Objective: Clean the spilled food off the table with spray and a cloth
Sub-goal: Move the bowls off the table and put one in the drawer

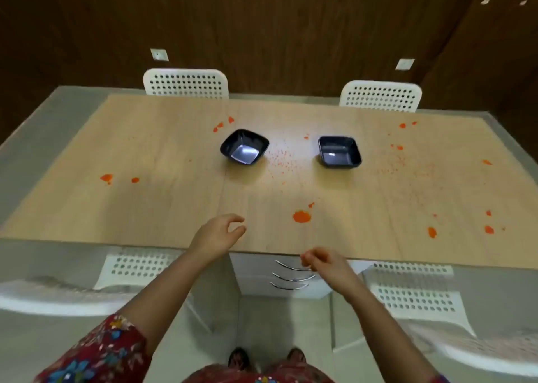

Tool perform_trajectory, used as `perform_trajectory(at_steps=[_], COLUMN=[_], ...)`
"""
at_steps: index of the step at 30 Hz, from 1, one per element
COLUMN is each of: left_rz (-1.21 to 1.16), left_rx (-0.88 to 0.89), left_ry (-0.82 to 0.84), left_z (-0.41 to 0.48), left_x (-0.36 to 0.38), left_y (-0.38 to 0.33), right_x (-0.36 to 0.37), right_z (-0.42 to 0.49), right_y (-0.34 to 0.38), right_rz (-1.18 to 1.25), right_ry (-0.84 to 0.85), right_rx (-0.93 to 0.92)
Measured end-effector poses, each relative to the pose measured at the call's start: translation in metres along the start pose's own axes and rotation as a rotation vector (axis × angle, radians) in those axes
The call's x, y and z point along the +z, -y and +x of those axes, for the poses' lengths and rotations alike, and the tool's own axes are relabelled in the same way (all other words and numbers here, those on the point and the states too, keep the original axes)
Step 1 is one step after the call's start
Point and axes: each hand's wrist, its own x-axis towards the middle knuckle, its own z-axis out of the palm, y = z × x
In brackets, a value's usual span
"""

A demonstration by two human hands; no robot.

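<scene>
A light wooden table (163, 196) is dotted with orange food spills. The biggest blob (302, 216) lies near the front edge; smaller ones sit at the left (106, 178) and the right (432, 232), and fine orange crumbs (281, 161) are scattered between two bowls. My left hand (217, 235) hovers over the front edge with fingers curled apart, holding nothing. Just in front of the table edge, my right hand (323, 262) has loosely bent fingers and is empty. No spray bottle or cloth is in view.
Two empty black square bowls (244, 150) (339, 152) stand mid-table. White perforated chairs stand at the far side (185, 82) (380, 95) and at the near side (136, 266) (413, 289). A white drawer unit (262, 269) sits under the table.
</scene>
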Motion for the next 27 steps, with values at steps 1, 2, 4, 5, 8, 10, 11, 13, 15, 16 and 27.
perform_trajectory(at_steps=[1, 2, 4, 5, 8, 10, 11, 13, 15, 16, 27], left_rz=[0.034, 0.088, 0.208, 0.273, 0.38, 0.378, 0.374, 0.372, 0.361, 0.355, 0.364], left_rx=[-0.021, -0.033, -0.016, 0.029, 0.151, 0.189, 0.204, 0.243, 0.248, 0.242, 0.158], left_ry=[0.03, 0.04, 0.084, 0.065, -0.035, -0.075, -0.089, -0.127, -0.149, -0.156, -0.12], left_z=[0.0, 0.003, 0.003, 0.002, 0.003, 0.003, 0.003, 0.003, 0.001, 0.001, -0.001], left_x=[0.004, 0.008, 0.019, 0.023, 0.03, 0.031, 0.031, 0.031, 0.033, 0.036, 0.043], left_y=[0.006, 0.013, 0.033, 0.04, 0.054, 0.06, 0.064, 0.068, 0.071, 0.073, 0.076], right_x=[0.014, 0.027, 0.059, 0.071, 0.096, 0.108, 0.115, 0.123, 0.125, 0.128, 0.141], right_z=[0.003, 0.006, 0.011, 0.014, 0.034, 0.048, 0.057, 0.075, 0.09, 0.099, 0.061], right_y=[-0.019, -0.031, -0.067, -0.079, -0.099, -0.107, -0.111, -0.119, -0.126, -0.131, -0.13], right_rz=[-0.144, -0.27, -0.376, -0.406, -0.555, -0.604, -0.626, -0.663, -0.688, -0.69, -0.679], right_ry=[0.053, 0.084, 0.201, 0.241, 0.326, 0.341, 0.333, 0.315, 0.317, 0.315, 0.339], right_rx=[0.061, 0.118, 0.227, 0.249, 0.297, 0.325, 0.317, 0.285, 0.284, 0.295, 0.354])
